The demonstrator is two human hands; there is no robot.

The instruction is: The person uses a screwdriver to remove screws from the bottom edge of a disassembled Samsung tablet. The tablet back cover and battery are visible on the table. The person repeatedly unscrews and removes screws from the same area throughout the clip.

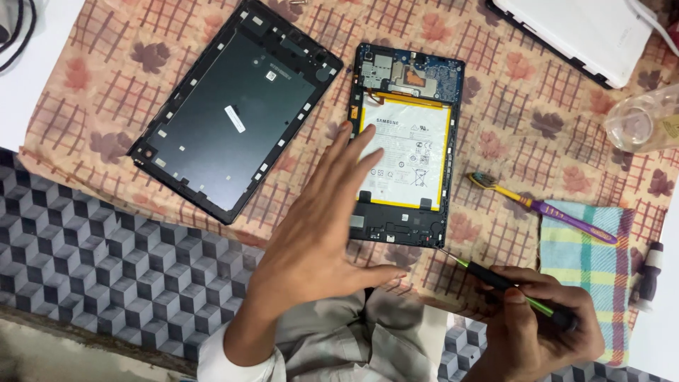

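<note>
Your left hand (322,226) hovers flat, fingers spread, over the left edge of the opened tablet (404,145) lying on the patterned cloth (495,141). Your right hand (537,318) pinches a screwdriver (506,283), its tip just off the tablet's lower right corner. Open cloth lies between tablet and toothbrush (541,206).

My left hand (322,226) hovers flat, fingers spread, its fingertips over the near left edge of the opened tablet (407,141) and its white battery (404,154). My right hand (534,322) grips a green-and-black screwdriver (506,283), tip just beside the tablet's near right corner, perhaps touching it. Left of my left hand lies the removed back cover (233,106); beyond my right hand, a toothbrush (541,206) reaches onto a checked cloth (587,265)
</note>
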